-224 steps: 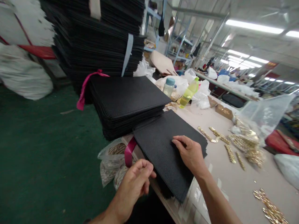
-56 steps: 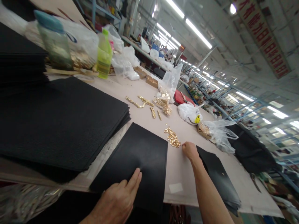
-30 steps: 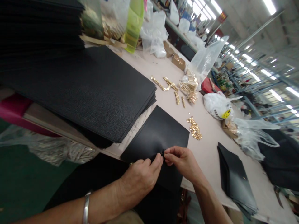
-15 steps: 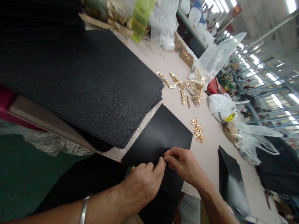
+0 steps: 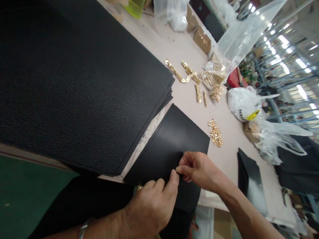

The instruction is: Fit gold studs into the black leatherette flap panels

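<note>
A smooth black leather panel (image 5: 164, 139) lies at the table's front edge, part of it hanging over. My left hand (image 5: 154, 202) grips it with curled fingers, the forefinger pressed down near its middle. A small gold piece (image 5: 139, 187) shows beside those fingers. Close against that fingertip, my right hand (image 5: 196, 169) is pinched, thumb and forefinger together over the panel. Whatever sits in the pinch is too small or hidden to make out. Beyond the panel's right corner is a loose pile of small gold fittings (image 5: 215, 132).
Large grained black leather sheets (image 5: 99, 99) are stacked at left. Behind are rows of gold rings (image 5: 178, 73), a bag of gold pieces (image 5: 213, 79) and a small cardboard box (image 5: 201, 39). At right lie folded black pieces (image 5: 251, 179) and a white plastic bag (image 5: 243, 103).
The view has shifted closer and tilted, so the leather stack fills more of the left. Both hands stay together on the panel, with the right hand's fingers slightly changed.
</note>
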`<state>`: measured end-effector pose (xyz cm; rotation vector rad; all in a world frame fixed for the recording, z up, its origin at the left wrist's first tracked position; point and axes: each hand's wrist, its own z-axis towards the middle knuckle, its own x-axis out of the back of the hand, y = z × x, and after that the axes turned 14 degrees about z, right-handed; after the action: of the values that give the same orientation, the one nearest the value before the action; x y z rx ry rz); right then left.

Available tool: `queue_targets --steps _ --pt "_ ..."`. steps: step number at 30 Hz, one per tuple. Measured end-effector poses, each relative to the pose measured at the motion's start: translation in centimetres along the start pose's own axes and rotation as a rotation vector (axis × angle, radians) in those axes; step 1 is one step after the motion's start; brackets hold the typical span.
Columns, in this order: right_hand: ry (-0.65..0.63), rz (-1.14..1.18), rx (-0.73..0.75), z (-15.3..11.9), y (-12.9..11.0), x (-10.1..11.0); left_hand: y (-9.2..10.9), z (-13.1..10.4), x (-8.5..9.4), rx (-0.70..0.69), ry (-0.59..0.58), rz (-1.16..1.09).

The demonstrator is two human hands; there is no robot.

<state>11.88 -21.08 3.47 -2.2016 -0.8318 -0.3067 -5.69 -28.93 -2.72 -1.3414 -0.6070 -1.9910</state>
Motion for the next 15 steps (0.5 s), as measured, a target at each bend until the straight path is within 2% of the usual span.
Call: queue_targets --steps 5,9,10,12,14,15 --pt "0.029 0.0 0.013 -0.1 -0.5 -0.3 -0.2 -0.4 -0.1 -0.059 -0.035 0.023" --pt "0.047 0.145 0.127 -0.8 0.5 -0.4 -0.4 -0.8 -0.7 -0.097 -0.048 0.005" --pt "0.096 0.157 0.178 -1.1 1.0 -0.3 -0.6 -0.9 -0.8 -0.098 -0.036 0.0" --pt "0.337 0.124 0.31 -1.9 2.2 0.2 -1.1 -1.0 -0.9 -0.105 -0.005 -0.007" --pt "0.691 0.082 0.404 -2.9 3.8 0.8 -1.6 -1.4 -1.2 -0.12 0.042 0.002" --pt "0.824 0.108 0.407 -3.5 4.6 0.9 -1.8 -1.8 -1.5 -0.128 0.082 0.014"
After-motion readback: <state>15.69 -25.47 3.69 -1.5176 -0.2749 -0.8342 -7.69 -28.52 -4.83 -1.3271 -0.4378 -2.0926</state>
